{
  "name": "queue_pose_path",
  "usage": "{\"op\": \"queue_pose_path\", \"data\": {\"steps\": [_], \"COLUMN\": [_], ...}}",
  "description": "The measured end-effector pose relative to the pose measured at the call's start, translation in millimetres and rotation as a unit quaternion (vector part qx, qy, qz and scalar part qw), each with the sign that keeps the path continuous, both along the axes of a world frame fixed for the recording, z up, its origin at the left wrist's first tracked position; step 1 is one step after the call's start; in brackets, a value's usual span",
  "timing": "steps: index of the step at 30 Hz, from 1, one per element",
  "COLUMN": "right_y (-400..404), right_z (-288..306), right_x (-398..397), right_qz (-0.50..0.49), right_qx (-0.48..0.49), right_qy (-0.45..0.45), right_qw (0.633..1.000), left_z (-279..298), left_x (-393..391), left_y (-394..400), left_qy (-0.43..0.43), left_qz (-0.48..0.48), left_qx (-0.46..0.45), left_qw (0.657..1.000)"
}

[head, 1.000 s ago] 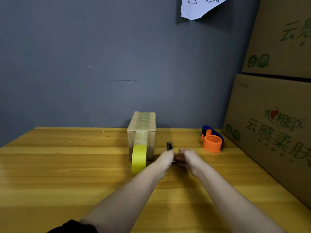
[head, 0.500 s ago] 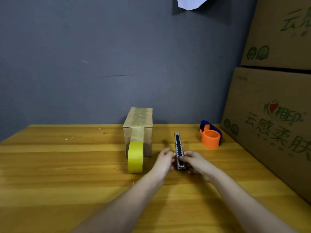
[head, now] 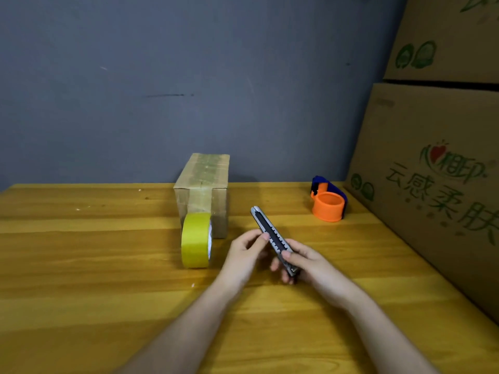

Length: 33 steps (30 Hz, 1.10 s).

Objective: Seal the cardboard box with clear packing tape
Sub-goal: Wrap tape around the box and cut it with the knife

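Against the grey wall, on the wooden desk, both hands' fingers clamped a slim grey utility knife: left hand mid-body, right hand at its butt. The small taped cardboard box at the desk's far edge looked light, stiff; the yellowish tape roll touching it is best gripped by its rim.

tape roll fronts box, tabletop left bare

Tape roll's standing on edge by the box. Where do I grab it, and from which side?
Judging by its pose, come from above: the tape roll stands upright on its rim, flat faces left and right. Pinch across those faces near the top; the small cardboard box blocks the far side.
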State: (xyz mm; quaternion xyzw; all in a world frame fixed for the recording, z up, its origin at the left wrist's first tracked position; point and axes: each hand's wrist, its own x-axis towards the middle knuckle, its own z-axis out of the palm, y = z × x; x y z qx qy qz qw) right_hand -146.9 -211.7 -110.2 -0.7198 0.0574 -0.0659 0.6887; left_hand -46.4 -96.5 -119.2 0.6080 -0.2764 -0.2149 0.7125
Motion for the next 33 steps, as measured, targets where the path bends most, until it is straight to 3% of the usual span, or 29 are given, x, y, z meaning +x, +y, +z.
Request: {"op": "queue_pose_path", "data": {"steps": [3,13,17,22,33], "right_y": [-3.6,-2.3,1.0,8.7,1.3], "right_z": [-0.6,-3.5,-2.0,-0.3,-3.2], "right_x": [-1.0,2.7,0.1,-1.6,0.0], "right_qz": [0.020,-0.127,-0.126,-0.072,-0.184], "right_qx": [0.002,-0.121,-0.160,-0.216,-0.238], "right_qy": [-0.006,-0.017,-0.027,-0.045,-0.014], "right_qw": [1.000,0.984,0.979,0.973,0.953], "left_z": [-3.8,-1.4,-0.5,-0.5,-2.2], "left_x": [3.1,3.1,1.7,1.7,-4.1], "left_y": [0.9,0.7,2.7,4.2,2.6], "left_qy": [0.002,0.063,0.064,0.045,-0.054], "left_qz": [-0.007,-0.010,-0.018,-0.011,-0.039], "left_qx": [-0.011,-0.059,-0.067,-0.050,-0.005], "left_qw": [1.000,0.996,0.996,0.998,0.998]}}
